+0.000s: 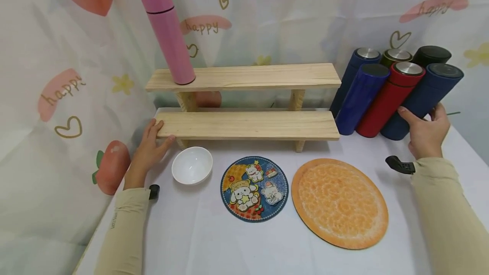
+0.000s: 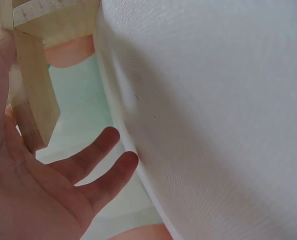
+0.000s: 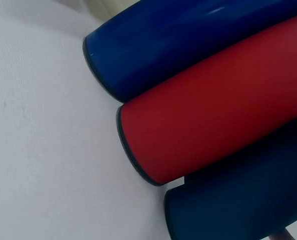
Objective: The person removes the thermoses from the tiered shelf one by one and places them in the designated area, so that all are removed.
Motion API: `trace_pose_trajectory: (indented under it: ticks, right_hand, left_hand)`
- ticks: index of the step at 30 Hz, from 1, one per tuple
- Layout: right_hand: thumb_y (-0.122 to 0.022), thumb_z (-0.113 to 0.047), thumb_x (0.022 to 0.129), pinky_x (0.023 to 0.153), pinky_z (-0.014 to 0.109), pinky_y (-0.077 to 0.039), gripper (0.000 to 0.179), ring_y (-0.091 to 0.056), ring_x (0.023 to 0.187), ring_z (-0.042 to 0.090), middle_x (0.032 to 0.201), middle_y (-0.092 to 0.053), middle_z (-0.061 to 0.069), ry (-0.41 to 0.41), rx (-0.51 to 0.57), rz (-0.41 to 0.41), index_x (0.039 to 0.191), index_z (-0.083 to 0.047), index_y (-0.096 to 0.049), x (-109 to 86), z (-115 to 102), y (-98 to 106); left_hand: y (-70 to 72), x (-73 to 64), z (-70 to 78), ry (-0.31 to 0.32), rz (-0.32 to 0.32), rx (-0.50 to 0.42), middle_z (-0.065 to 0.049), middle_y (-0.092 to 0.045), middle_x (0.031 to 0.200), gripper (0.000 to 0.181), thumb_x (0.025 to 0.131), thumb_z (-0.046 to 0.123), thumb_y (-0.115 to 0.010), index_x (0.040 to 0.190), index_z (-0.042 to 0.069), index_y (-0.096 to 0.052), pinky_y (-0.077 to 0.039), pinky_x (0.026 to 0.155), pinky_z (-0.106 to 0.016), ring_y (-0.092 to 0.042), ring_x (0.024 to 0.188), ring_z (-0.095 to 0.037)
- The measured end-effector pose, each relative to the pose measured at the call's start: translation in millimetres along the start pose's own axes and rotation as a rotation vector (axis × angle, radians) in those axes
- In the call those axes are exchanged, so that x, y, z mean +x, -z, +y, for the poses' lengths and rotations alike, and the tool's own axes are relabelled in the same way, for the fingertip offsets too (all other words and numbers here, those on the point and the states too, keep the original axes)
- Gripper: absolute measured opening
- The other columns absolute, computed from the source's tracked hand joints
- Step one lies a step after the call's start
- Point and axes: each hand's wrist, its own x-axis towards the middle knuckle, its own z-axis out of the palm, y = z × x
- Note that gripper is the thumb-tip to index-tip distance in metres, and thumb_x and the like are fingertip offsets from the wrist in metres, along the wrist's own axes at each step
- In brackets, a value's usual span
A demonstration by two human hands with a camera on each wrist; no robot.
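At the right, my right hand point(image 1: 427, 135) grips a dark navy thermos bottle point(image 1: 424, 96), thumb on its near side and fingers round the far side. A red thermos point(image 3: 213, 105) stands right beside it, with a bright blue thermos point(image 3: 178, 45) further left. My left hand point(image 1: 150, 150) rests at the left end of the lower board of a wooden two-tier shelf point(image 1: 244, 125). Its thumb touches the board's front corner, while two fingers point(image 2: 111, 182) stick out straight below the board. A pink thermos point(image 1: 172, 39) stands on the upper board's left end.
Behind the front bottles stand another blue thermos point(image 1: 355, 71), a green one point(image 1: 396, 56) and a black one point(image 1: 431, 56). In front of the shelf lie a white bowl point(image 1: 192, 166), a cartoon round mat point(image 1: 254, 189) and an orange round mat point(image 1: 340, 203). A patterned curtain hangs behind.
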Motion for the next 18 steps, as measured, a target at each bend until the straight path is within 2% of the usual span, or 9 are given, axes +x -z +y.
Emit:
trace_pose_trajectory:
  ticks: [4,7,10,14,18]
  right_hand:
    - [-0.083,0.005,0.090,0.117,0.020,-0.034,0.077,-0.051,0.135,0.008,0.157,-0.053,-0.004,0.000,-0.012,-0.011,0.156,-0.023,-0.054,0.1,3,2]
    - [-0.082,0.001,0.093,0.122,0.026,-0.027,0.076,-0.047,0.141,0.011,0.160,-0.050,-0.005,-0.021,-0.061,-0.026,0.158,-0.023,-0.051,-1.3,6,3]
    - [-0.080,-0.002,0.095,0.126,0.029,-0.019,0.077,-0.037,0.150,0.009,0.165,-0.044,-0.006,-0.056,-0.104,-0.032,0.162,-0.023,-0.047,-4.7,8,6]
    - [-0.078,-0.007,0.097,0.127,0.031,-0.016,0.083,-0.031,0.154,0.008,0.171,-0.034,-0.004,-0.124,-0.151,-0.022,0.167,-0.023,-0.036,-12.3,7,11]
    - [-0.077,-0.014,0.099,0.127,0.032,-0.018,0.091,-0.028,0.156,0.012,0.176,-0.023,-0.002,-0.152,-0.178,-0.010,0.171,-0.024,-0.023,-22.1,2,12]
  left_hand:
    - [0.4,-0.6,1.7,-0.004,-0.001,-0.001,-0.015,-0.001,0.179,0.085,0.109,0.052,-0.059,0.171,0.010,-0.020,-0.022,0.119,-0.074,-0.019,0.157,-0.053]
    - [0.9,-1.4,1.9,-0.006,0.001,-0.002,-0.015,-0.001,0.179,0.086,0.109,0.052,-0.059,0.171,0.009,-0.019,-0.023,0.119,-0.074,-0.018,0.157,-0.052]
    - [0.8,-1.4,2.0,-0.016,0.002,-0.007,-0.016,-0.001,0.178,0.085,0.109,0.051,-0.059,0.171,0.009,-0.020,-0.023,0.119,-0.073,-0.018,0.157,-0.052]
    - [0.2,-1.7,3.1,-0.015,-0.005,-0.008,-0.016,-0.001,0.178,0.084,0.109,0.050,-0.059,0.171,0.008,-0.019,-0.022,0.119,-0.073,-0.018,0.158,-0.052]
    - [0.2,-2.4,4.8,-0.009,-0.007,-0.010,-0.016,0.000,0.179,0.085,0.109,0.051,-0.058,0.171,0.008,-0.018,-0.022,0.119,-0.074,-0.016,0.158,-0.052]
